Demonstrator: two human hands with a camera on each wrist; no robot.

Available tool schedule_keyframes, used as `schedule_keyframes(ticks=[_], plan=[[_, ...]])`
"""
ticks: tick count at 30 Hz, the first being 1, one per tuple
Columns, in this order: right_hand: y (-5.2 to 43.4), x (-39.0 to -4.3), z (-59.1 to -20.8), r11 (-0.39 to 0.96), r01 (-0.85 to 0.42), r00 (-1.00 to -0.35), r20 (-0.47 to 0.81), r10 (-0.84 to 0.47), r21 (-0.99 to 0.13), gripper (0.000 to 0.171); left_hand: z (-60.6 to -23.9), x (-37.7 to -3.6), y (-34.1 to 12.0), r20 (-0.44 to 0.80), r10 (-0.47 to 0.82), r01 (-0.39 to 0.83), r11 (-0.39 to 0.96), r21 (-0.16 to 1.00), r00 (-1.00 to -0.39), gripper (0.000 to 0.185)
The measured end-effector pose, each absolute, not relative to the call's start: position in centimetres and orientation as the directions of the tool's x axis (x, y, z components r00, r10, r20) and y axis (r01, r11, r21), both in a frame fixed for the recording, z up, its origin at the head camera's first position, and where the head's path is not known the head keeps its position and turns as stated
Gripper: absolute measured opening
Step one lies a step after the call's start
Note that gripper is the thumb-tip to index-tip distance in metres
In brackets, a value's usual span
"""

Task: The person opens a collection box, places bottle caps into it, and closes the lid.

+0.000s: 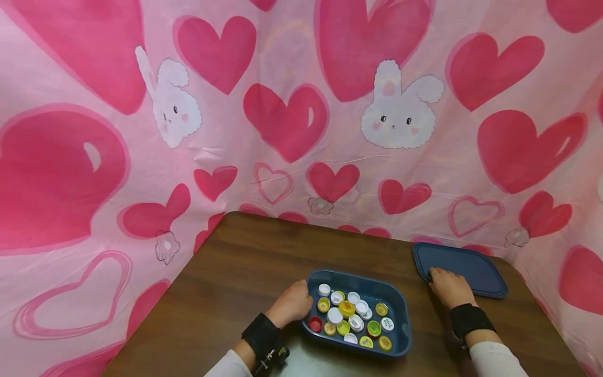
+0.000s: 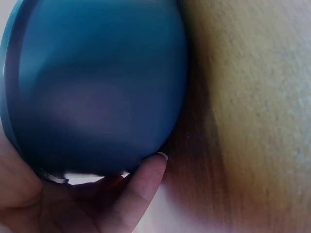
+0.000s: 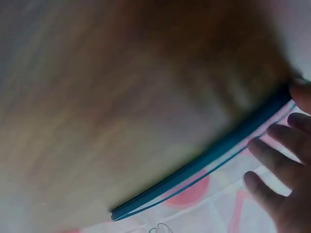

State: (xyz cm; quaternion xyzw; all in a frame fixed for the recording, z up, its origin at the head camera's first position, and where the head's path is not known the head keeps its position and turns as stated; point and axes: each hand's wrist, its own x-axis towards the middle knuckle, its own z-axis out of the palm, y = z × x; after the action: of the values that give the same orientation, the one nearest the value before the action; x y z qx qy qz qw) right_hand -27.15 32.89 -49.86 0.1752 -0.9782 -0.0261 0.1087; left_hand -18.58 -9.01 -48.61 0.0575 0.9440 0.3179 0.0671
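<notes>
A dark blue rectangular container point(image 1: 402, 319) stands on the wooden table, with several bottle caps in white, yellow, green and red inside. My left hand point(image 1: 293, 302) grips its left end at the rim. In the left wrist view a fingertip point(image 2: 153, 170) presses against the container's rounded outer wall point(image 2: 107, 97). To the right, a flat blue lid point(image 1: 464, 267) lies on the table. My right hand point(image 1: 451, 289) touches its near left corner. The right wrist view shows the fingers point(image 3: 279, 160) spread and fairly straight above the lid's edge point(image 3: 204, 158), thumb at the edge.
The brown wooden table point(image 1: 264, 256) extends left of and behind the container. A pink curtain point(image 1: 287, 188) with hearts and rabbits hangs around its far and side edges. A dark band point(image 1: 264, 337) sits on the left wrist, another point(image 1: 470, 319) on the right.
</notes>
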Motion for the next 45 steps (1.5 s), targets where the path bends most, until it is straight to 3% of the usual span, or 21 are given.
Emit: schedule_keyframes(ticks=[5,10,15,21,29,33,39,45], plan=[[33.0,-27.3,-50.8,0.876,-0.446,-0.83,0.281,-0.482,0.185,0.014,-48.7,-18.6,-8.9,-0.074,0.162,0.088,0.804,0.588,-0.984,0.032],[32.9,-27.7,-50.7,0.827,-0.47,-0.676,0.476,-0.563,0.309,0.034,-48.6,-18.5,-8.8,-0.09,0.15,0.068,0.8,0.596,-0.984,0.035],[32.6,-28.3,-49.4,0.866,-0.4,-0.567,0.66,-0.492,0.301,0.042,-48.5,-18.5,-8.8,-0.125,0.125,0.021,0.787,0.617,-0.984,0.041],[33.3,-28.2,-47.3,0.9,-0.319,-0.444,0.792,-0.418,0.296,0.014,-48.6,-18.5,-8.7,-0.135,0.132,0.019,0.782,0.622,-0.982,0.043],[34.6,-27.5,-43.9,0.939,-0.271,-0.374,0.875,-0.307,0.213,0.018,-48.7,-18.5,-8.9,-0.083,0.142,0.06,0.782,0.62,-0.986,0.04],[34.1,-26.2,-41.7,0.963,-0.246,-0.396,0.895,-0.204,0.11,0.018,-49.0,-18.5,-9.2,-0.081,0.147,0.063,0.77,0.635,-0.986,0.04],[32.7,-23.2,-38.0,0.932,-0.17,-0.518,0.833,0.192,-0.321,0.027,-49.2,-18.6,-9.4,-0.067,0.164,0.081,0.754,0.652,-0.984,0.04],[31.5,-21.2,-36.1,0.82,-0.198,-0.51,0.771,0.381,-0.537,0.032,-49.1,-18.7,-9.6,-0.081,0.173,0.076,0.743,0.665,-0.982,0.041]])
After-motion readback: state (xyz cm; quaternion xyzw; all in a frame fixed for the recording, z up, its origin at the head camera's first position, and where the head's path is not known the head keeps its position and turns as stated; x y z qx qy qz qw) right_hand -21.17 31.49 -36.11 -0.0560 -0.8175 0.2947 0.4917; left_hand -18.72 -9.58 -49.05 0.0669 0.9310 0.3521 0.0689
